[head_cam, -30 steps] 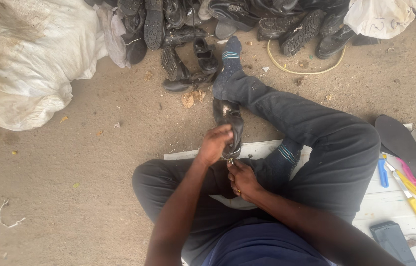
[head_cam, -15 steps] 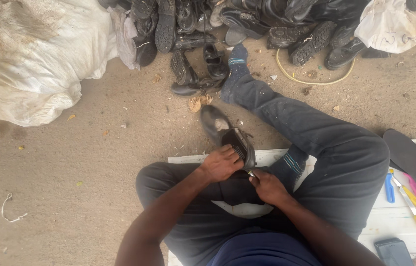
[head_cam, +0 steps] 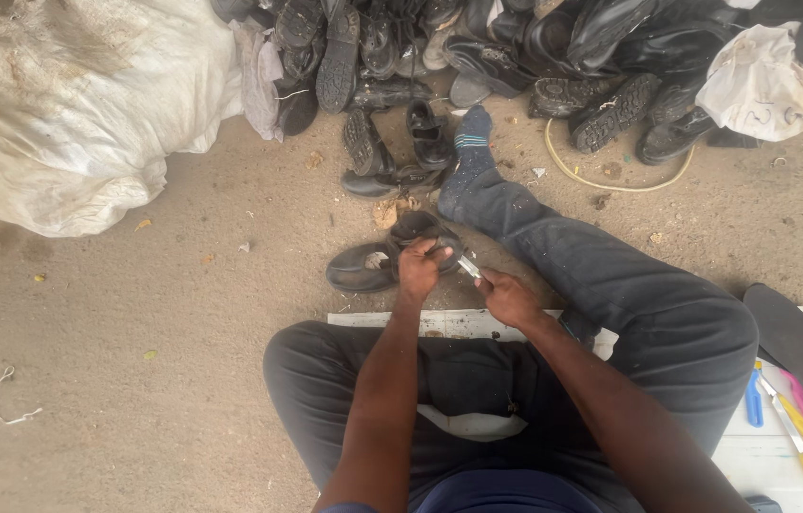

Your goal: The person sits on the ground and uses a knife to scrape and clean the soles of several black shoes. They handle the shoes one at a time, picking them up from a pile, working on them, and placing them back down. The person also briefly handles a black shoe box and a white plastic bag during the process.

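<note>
Seen from above, seated on the sandy floor (head_cam: 135, 332) with legs in dark trousers, one leg stretched forward and ending in a blue sock (head_cam: 473, 128) with lighter stripes. Left hand (head_cam: 420, 266) closed around the rim of a worn black shoe (head_cam: 373, 261), gripping it at the heel end; shoe lying on the floor just ahead of the knees, sole down, opening upward, toe pointing left. Right hand (head_cam: 506, 294) closed around a small tool with a pale metal tip (head_cam: 468, 266), tip pointing toward the shoe's rim and meeting it right beside the left hand's fingers; exact kind of tool too small to tell. Beneath the lap, a flat white board (head_cam: 373, 320) showing at its front edge. Farther ahead, a heap of dark shoes and boots (head_cam: 477, 47) along the top, with a loose pair of black sandals (head_cam: 401, 142) nearer. At upper left, a big dirty white sack (head_cam: 69, 104); at upper right, a smaller white bag (head_cam: 763, 81) resting on the heap. A loop of yellowish cord (head_cam: 611, 180) on the floor beside the stretched leg. At lower right, a dark insole (head_cam: 791, 347) and, beside it, yellow, pink and blue handled tools (head_cam: 801, 427) lying on a white surface.
</note>
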Demonstrator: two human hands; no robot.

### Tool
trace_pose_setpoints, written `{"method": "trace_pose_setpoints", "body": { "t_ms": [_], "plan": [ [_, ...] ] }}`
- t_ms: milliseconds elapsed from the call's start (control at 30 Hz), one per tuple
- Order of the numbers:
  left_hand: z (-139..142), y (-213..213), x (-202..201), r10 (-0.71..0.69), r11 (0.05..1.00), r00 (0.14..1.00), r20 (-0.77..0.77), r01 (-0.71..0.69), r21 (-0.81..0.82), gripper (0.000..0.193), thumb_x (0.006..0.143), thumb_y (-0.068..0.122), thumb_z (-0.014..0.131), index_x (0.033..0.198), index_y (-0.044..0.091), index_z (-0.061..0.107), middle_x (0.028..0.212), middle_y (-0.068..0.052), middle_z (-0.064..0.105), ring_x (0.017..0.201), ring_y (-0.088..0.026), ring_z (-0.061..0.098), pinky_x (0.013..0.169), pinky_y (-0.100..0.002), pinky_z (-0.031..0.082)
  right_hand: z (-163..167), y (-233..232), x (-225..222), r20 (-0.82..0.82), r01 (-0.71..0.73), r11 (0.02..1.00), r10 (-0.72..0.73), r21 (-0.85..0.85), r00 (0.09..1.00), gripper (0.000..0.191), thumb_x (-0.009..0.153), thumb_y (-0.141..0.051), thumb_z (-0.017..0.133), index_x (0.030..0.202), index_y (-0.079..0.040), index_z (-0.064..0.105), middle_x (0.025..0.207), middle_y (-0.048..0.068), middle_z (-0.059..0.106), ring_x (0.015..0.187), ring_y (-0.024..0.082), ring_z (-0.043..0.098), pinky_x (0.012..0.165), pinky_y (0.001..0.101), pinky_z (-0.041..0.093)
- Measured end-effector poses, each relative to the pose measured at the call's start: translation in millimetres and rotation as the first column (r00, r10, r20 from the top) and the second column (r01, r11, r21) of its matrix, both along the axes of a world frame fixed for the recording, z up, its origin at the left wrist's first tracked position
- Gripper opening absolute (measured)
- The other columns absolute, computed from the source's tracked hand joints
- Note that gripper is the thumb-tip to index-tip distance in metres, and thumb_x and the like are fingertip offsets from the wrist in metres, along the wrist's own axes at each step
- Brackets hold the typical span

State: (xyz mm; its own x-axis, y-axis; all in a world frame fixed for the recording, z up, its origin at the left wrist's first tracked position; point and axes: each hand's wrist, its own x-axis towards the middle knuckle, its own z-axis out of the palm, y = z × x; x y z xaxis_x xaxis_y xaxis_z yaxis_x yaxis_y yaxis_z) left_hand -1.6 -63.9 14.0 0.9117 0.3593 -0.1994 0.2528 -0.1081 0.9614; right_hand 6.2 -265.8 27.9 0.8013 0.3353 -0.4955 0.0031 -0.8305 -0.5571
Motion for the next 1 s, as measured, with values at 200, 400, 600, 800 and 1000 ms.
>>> {"method": "trace_pose_setpoints", "body": {
  "t_ms": [200, 400, 600, 800, 1000],
  "plan": [
    [-9, 2, -1, 0.007, 0.998, 0.996, 0.084, -0.003, -0.055, 0.020, 0.083, 0.009, 0.084, 0.102, 0.003, 0.080, 0.098, -0.002, 0.071, 0.088, -0.012, 0.067, 0.080, -0.026, 0.053, 24, 3, -15, -0.099, 0.078, 0.995, -0.071, 0.063, 0.992, 0.037, 0.105, -0.037, 0.050, 0.130, -0.015, 0.067, 0.097, 0.016, 0.072, 0.094, 0.028, 0.070, 0.090, 0.0465, 0.052],
    [-13, 12, -2, -0.035, 0.970, 0.989, 0.144, 0.069, -0.235, 0.018, 0.085, 0.006, 0.082, 0.102, 0.000, 0.079, 0.095, -0.002, 0.067, 0.083, -0.011, 0.061, 0.073, -0.026, 0.050, 36, 19, -8, 0.011, 0.000, 1.000, 0.001, -0.011, 1.000, 0.036, 0.107, -0.037, 0.047, 0.133, -0.018, 0.064, 0.101, 0.015, 0.073, 0.093, 0.031, 0.070, 0.087, 0.0484, 0.053],
    [-7, -1, 1, 0.327, 0.799, 0.939, 0.109, -0.213, -0.563, 0.015, 0.085, 0.006, 0.078, 0.099, 0.004, 0.078, 0.093, -0.002, 0.071, 0.079, -0.012, 0.065, 0.071, -0.029, 0.056, 46, 29, -72, -0.108, -0.162, 0.973, 0.146, -0.162, 0.983, 0.041, 0.103, -0.038, 0.045, 0.140, -0.024, 0.056, 0.106, 0.019, 0.072, 0.100, 0.038, 0.071, 0.089, 0.0525, 0.055],
    [-8, -6, 11, 0.473, 0.790, 0.863, 0.177, -0.327, -0.519, 0.015, 0.087, 0.005, 0.078, 0.101, 0.000, 0.077, 0.091, -0.005, 0.074, 0.080, -0.011, 0.065, 0.075, -0.026, 0.052, 71, 32, -66, -0.118, -0.214, 0.948, 0.191, -0.237, 0.975, 0.038, 0.104, -0.037, 0.045, 0.136, -0.023, 0.058, 0.109, 0.017, 0.073, 0.107, 0.038, 0.070, 0.094, 0.0548, 0.053],
    [1, -46, 43, 0.667, 0.736, 0.716, 0.205, -0.590, -0.331, 0.017, 0.091, 0.009, 0.079, 0.099, -0.003, 0.071, 0.092, -0.011, 0.069, 0.080, -0.020, 0.065, 0.073, -0.033, 0.055, 67, -19, -29, 0.155, 0.024, 0.976, 0.010, -0.216, 0.988, 0.039, 0.104, -0.038, 0.047, 0.137, -0.020, 0.057, 0.107, 0.021, 0.073, 0.103, 0.041, 0.070, 0.090, 0.0542, 0.054]
  ]
}}
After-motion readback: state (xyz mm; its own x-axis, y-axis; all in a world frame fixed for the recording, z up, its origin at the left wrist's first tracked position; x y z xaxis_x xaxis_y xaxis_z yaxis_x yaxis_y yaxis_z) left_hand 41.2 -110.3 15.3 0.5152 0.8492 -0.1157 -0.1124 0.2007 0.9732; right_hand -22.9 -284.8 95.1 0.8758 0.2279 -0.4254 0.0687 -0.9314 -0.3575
